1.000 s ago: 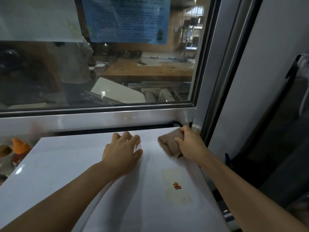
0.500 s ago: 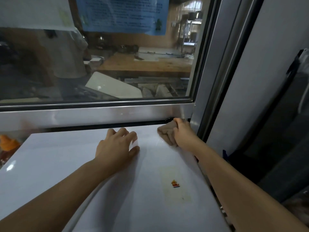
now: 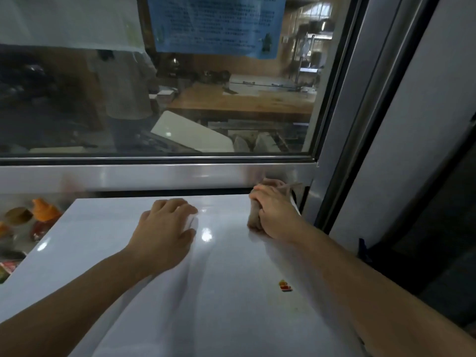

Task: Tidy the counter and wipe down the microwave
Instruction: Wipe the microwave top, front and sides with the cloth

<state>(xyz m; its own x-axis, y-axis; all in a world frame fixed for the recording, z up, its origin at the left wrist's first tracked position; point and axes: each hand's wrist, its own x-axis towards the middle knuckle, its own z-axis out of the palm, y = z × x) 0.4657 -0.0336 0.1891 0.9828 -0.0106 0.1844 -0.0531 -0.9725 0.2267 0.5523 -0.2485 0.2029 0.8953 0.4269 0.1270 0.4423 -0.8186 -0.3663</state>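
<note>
I look down on the glossy white top of the microwave [image 3: 108, 243]. My right hand [image 3: 277, 216] grips a bunched brown cloth [image 3: 253, 220] at the top's far right corner, close to the metal window frame. Part of the cloth sticks out behind my fingers toward the frame. My left hand [image 3: 164, 228] rests palm down on the middle of the top, fingers loosely bent, holding nothing. A small red and yellow sticker [image 3: 284, 286] sits on the top nearer to me.
A steel sill [image 3: 154, 175] and a glass window [image 3: 180, 99] with a blue notice [image 3: 219, 24] run along the back. Sauce bottles with orange caps [image 3: 43, 210] stand left of the microwave. A grey wall panel [image 3: 412, 150] and a dark gap lie to the right.
My right hand has pushed the cloth farther back into the far right corner, against the window frame. My left hand has stayed pressed on the microwave top.
</note>
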